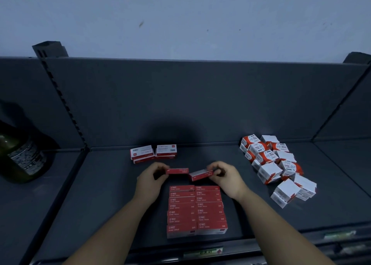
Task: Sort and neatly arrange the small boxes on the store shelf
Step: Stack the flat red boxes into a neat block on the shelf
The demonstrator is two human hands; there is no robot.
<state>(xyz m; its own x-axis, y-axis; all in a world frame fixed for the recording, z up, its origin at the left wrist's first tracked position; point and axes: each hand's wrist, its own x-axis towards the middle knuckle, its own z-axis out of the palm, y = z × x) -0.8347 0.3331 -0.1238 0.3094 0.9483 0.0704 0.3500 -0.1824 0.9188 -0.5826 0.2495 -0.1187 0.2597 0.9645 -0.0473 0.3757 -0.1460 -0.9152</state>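
My left hand (pixel 151 179) pinches one end of a flat red box (pixel 177 171), held level above the dark shelf (pixel 104 194). My right hand (pixel 226 176) grips a second red box (pixel 200 174), tilted with its left end lower. Just below both hands, several red boxes (pixel 196 210) lie in two neat side-by-side columns reaching the shelf's front edge. Behind my hands, at the back panel, red-and-white boxes (pixel 153 154) sit in two short stacks.
A loose heap of white-and-red paper clip boxes (pixel 275 168) fills the right part of the shelf. A dark green bottle (pixel 22 154) stands on the neighbouring shelf section at far left. A green price label (pixel 202 251) is fixed to the front rail.
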